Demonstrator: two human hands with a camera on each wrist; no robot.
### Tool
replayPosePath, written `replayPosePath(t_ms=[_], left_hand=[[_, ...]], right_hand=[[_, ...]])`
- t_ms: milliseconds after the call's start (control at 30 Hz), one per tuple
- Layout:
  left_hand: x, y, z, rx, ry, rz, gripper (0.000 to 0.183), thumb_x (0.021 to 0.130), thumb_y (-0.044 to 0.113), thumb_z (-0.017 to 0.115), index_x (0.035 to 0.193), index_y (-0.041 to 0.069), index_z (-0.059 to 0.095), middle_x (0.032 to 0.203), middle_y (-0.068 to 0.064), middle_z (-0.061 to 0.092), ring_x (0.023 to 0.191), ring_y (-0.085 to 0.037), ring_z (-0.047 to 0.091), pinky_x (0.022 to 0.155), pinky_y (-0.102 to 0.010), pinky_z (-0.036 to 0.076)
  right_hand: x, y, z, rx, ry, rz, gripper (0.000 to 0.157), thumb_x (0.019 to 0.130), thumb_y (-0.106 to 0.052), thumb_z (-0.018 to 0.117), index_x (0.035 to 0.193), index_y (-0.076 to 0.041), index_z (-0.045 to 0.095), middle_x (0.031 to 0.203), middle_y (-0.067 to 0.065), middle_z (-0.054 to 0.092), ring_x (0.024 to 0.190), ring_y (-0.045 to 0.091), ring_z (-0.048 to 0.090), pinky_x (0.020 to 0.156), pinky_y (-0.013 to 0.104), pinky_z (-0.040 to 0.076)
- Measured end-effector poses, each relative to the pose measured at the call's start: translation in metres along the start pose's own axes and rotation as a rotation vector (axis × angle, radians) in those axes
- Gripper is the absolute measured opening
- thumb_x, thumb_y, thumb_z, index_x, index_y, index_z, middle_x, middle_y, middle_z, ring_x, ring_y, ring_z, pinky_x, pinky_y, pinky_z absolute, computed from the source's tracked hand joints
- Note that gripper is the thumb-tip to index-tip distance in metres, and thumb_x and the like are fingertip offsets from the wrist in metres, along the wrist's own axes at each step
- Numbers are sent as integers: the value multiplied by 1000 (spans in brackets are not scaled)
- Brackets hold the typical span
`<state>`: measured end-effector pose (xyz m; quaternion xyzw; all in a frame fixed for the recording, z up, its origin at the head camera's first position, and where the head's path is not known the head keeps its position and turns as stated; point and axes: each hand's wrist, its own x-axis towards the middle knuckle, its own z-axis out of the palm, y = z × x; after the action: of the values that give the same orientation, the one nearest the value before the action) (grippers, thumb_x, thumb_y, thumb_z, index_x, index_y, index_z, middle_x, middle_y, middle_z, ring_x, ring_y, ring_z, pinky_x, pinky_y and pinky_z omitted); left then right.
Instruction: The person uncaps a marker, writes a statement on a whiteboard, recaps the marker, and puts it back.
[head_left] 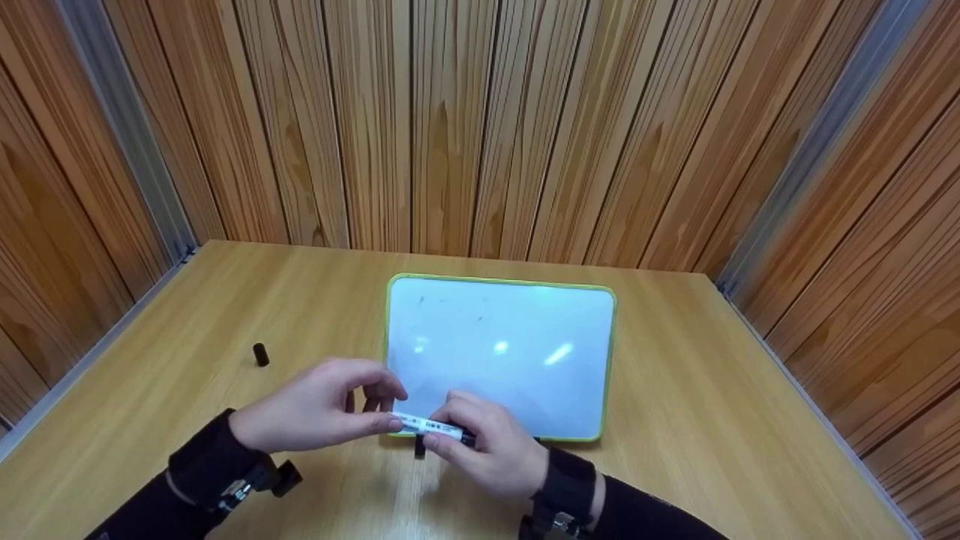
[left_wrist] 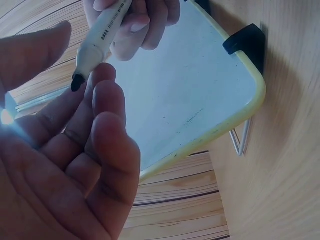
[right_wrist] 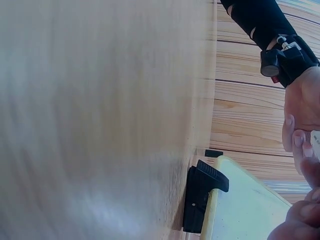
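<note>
My right hand (head_left: 491, 446) pinches a whiteboard marker (head_left: 442, 429) with a white barrel by its rear part. In the left wrist view the marker has no cap, and its black tip (left_wrist: 77, 82) points toward the left palm. My left hand (head_left: 319, 405) is held around that tip end, thumb and loosely bent fingers apart. A whiteboard (head_left: 517, 322) with a yellow-green frame stands just beyond both hands, which overlap its lower edge in the head view. The right wrist view shows the left hand (right_wrist: 302, 107) and only a bit of the marker.
A small black cylinder (head_left: 260, 354), like a marker cap, lies on the wooden table (head_left: 315, 292) to the left. Black clip feet (left_wrist: 250, 45) and a wire leg (left_wrist: 242, 137) support the board. Wood-panelled walls (head_left: 450, 127) enclose the table's back and sides.
</note>
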<state>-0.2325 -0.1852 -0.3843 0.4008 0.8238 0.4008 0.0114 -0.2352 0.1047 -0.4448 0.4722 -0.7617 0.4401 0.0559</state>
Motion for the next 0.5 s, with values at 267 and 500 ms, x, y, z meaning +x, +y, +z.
replayPosePath(t_ms=[267, 500], left_hand=[[1, -4, 5, 52, -3, 53, 7, 106, 27, 80, 109, 22, 78, 97, 14, 73, 83, -5, 62, 70, -28, 55], [2, -5, 10, 106, -5, 5, 4, 106, 25, 81, 109, 24, 78, 100, 17, 73, 87, -5, 65, 77, -29, 56]], right_hand=[[-1, 0, -3, -4, 38, -27, 7, 111, -17, 71, 116, -12, 74, 90, -2, 58, 81, 1, 49, 69, 18, 43], [1, -4, -6, 120, 99, -80, 20, 109, -3, 70, 129, -4, 69, 91, 7, 66, 78, 4, 55, 65, 22, 52]])
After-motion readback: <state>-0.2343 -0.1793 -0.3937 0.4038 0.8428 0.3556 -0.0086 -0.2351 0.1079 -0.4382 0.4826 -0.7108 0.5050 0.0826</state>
